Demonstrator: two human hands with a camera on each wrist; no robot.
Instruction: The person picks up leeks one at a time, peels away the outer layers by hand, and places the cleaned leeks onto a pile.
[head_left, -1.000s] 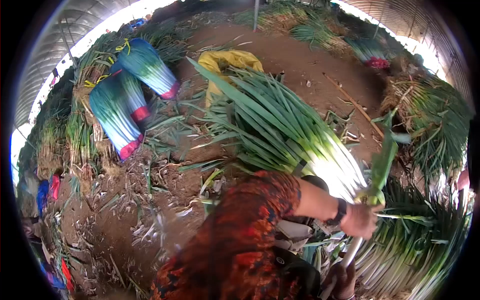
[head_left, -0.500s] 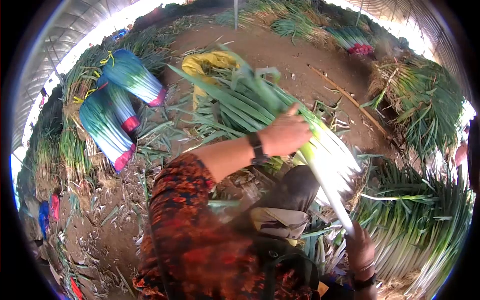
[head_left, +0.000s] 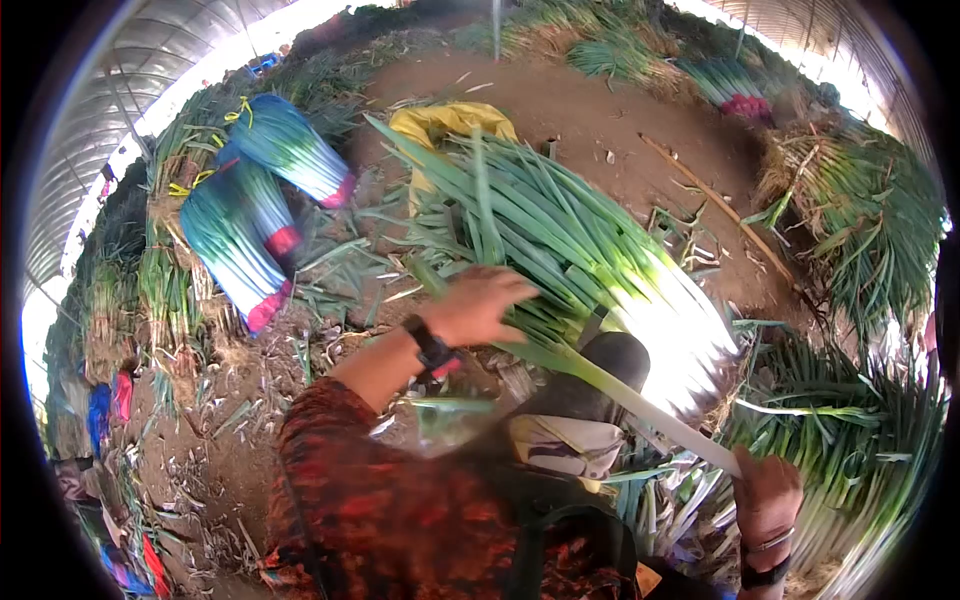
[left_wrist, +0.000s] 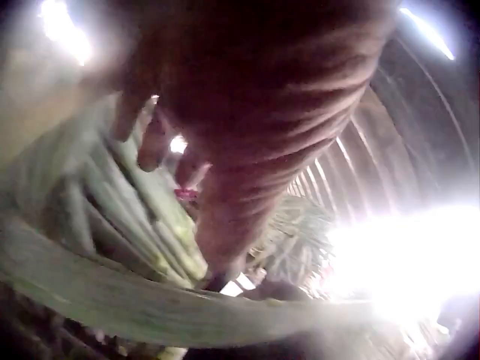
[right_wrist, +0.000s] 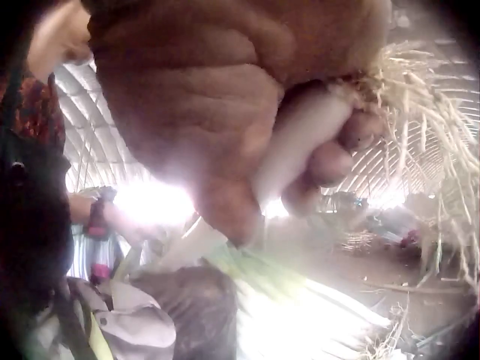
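Note:
My right hand (head_left: 768,495) grips one long green onion (head_left: 680,432) near its root end. In the right wrist view the fingers curl round the white stem (right_wrist: 304,142), and stringy roots (right_wrist: 412,94) stick out past them. The onion slants up to the left across my knee (head_left: 617,360). My left hand (head_left: 475,305), a watch on its wrist, is over the leafy end with fingers spread. A long green leaf (left_wrist: 150,307) crosses below this hand in the left wrist view. Just beyond lies a big pile of green onions (head_left: 560,225), white ends toward the right.
A yellow sack (head_left: 440,120) lies behind the pile. Blue-wrapped bundles (head_left: 235,245) lie at the left. More onions (head_left: 830,450) are heaped at the right, near a long stick (head_left: 715,210). Torn leaves and peelings (head_left: 200,450) litter the dirt floor.
My left hand has moved from the right side, near the right hand, leftward along the onion to its leafy end, and its fingers have spread. My right hand has shifted rightward, still holding the onion.

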